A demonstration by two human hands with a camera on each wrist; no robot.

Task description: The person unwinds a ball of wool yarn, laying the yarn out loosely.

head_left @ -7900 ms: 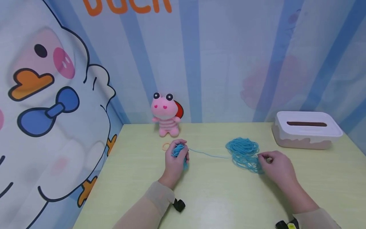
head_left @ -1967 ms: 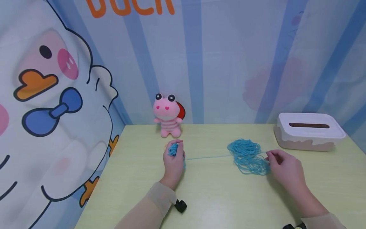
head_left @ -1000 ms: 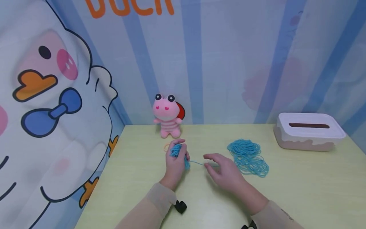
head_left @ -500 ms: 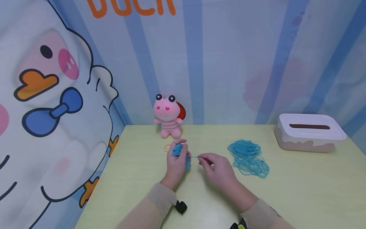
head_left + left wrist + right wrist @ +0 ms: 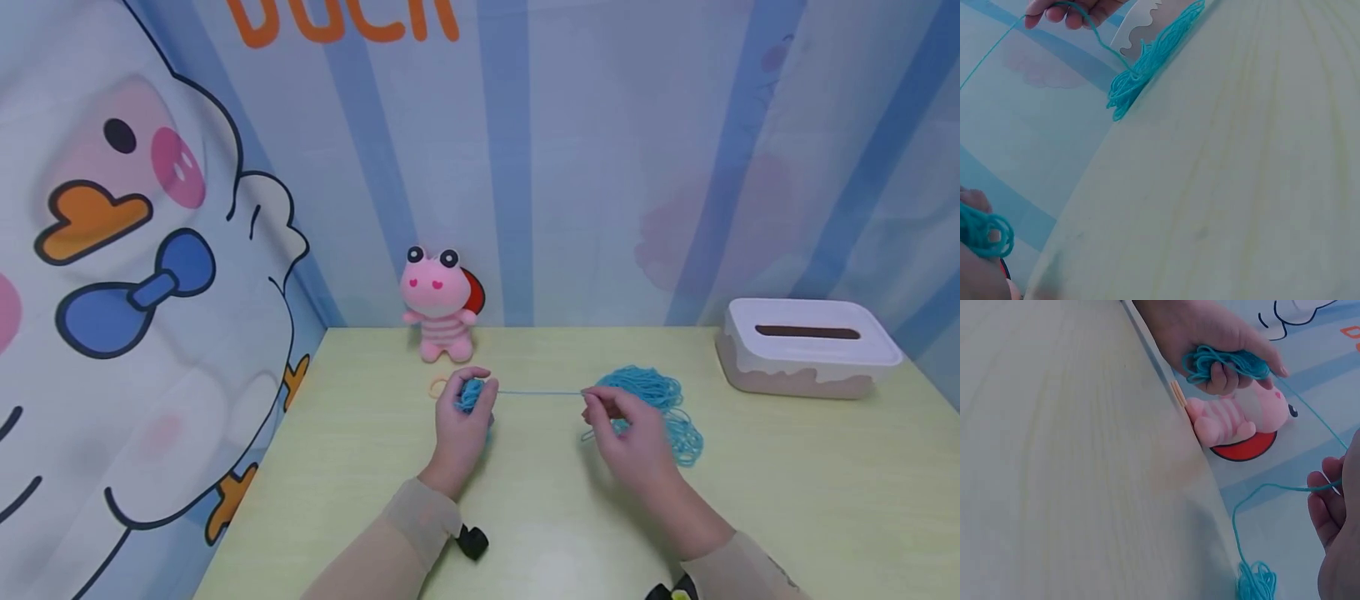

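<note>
A: Where's the toy (image 5: pixel 437 292), so I can place the rest?
B: Upright near the back edge of the table (image 5: pixel 337 450), pink with a striped body.

A: And the left hand (image 5: pixel 459 429)?
B: On the person's side of the toy, its fingers curled around a small bundle (image 5: pixel 470 397) of blue yarn.

A: What about the right hand (image 5: pixel 637 437)?
B: Also nearer the person than the toy, but farther to its right. The thumb and fingertips pinch a strand (image 5: pixel 540 392) of the same yarn, which runs straight and taut across to the bundle.

A: Does the yarn go on past those fingers?
B: Yes, both wrist views show it sagging from them down to a loose pile (image 5: pixel 652 382). That lies on the table, well to the right of the toy and partly hidden by the right hand in the head view.

A: Anything else around?
B: An orange band (image 5: pixel 1178 394) just in front of the toy, a box (image 5: pixel 813 354) with a slotted white lid far to its right, and a striped blue curtain (image 5: pixel 577 208) behind it. A big printed duck (image 5: pixel 187 367) shows to the toy's left.
</note>
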